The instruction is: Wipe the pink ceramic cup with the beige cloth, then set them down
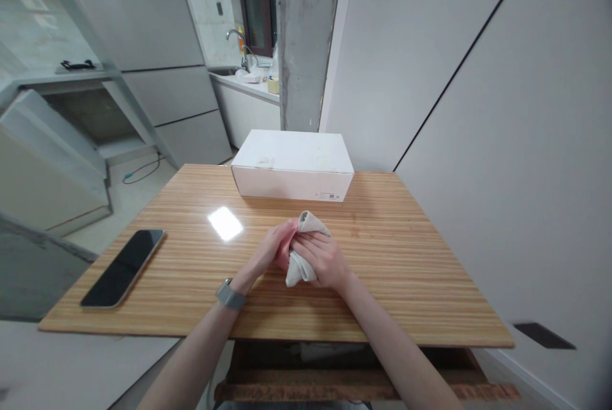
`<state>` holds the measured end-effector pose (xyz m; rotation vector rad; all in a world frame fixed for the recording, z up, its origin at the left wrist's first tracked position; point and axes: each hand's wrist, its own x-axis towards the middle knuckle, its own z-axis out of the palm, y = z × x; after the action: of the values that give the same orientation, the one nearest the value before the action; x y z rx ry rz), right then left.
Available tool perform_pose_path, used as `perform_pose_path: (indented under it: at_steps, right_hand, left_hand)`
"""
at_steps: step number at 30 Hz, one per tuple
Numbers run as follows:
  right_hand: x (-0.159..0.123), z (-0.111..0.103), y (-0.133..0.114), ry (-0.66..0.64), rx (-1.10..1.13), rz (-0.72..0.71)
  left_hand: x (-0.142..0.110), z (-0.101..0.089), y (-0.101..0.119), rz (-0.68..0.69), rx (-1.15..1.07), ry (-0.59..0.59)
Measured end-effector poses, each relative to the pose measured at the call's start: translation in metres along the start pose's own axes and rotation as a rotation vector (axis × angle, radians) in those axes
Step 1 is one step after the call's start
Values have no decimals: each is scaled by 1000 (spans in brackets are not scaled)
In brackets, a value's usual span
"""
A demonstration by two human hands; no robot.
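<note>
My left hand [274, 243] is closed around a pink object [285, 252], largely hidden between my two hands, so its kind cannot be made out. A folded off-white cloth [299, 268] is gripped in my right hand [325, 259], which presses it against the right side of the pink object. One end of the cloth stands up above my fingers, and another hangs below them. Both hands meet over the middle of the wooden table [406, 257]. A grey-banded watch [230, 295] is on my left wrist.
At the table's far edge stands a white closed box [294, 183]. A dark-screened phone [125, 268] lies at the left. Below the near edge, a drawer [310, 377] is pulled out. Beyond are a pillar [308, 40] and a sink tap [243, 53].
</note>
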<state>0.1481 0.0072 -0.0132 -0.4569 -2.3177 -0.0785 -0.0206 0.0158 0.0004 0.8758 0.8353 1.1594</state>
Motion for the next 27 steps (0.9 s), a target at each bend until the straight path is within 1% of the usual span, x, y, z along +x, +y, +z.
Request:
perform_pose_path:
  at_steps: [2, 4, 7, 9, 12, 15, 17, 19, 20, 22, 25, 26, 27]
  right_hand:
    - [-1, 1, 0, -20, -7, -11]
    - [-1, 3, 2, -20, -32, -10]
    - [-2, 4, 6, 2, -71, 14]
    - [-2, 4, 8, 27, -91, 63]
    - [-2, 6, 5, 76, -115, 153]
    - [1, 11, -3, 179, -116, 288]
    - [4, 14, -6, 268, -85, 409]
    - [5, 16, -5, 310, -44, 463]
    - [5, 16, -4, 308, -28, 452]
    - [3, 14, 1, 243, -6, 359]
    - [1, 9, 7, 99, -2, 187]
    - [1, 8, 8, 70, -7, 159]
    - [2, 8, 8, 60, -8, 160]
  left_hand:
    - [-1, -1, 4, 33, 130, -43]
    - [-3, -1, 7, 83, 269, -52]
    - [-4, -2, 5, 138, 387, 23]
    - [-5, -1, 4, 167, 420, 67]
    - [-7, 3, 5, 173, 394, 77]
    - [-10, 9, 6, 194, 327, 76]
    - [-11, 12, 3, 226, 246, 72]
    - [-10, 11, -3, 224, 141, 64]
    - [-9, 10, -6, 209, 99, 65]
    - [-6, 6, -12, 165, 69, 80]
    - [-3, 2, -15, 128, 137, 130]
    - [-3, 2, -14, 133, 169, 155]
    - [-3, 3, -13, 147, 199, 182]
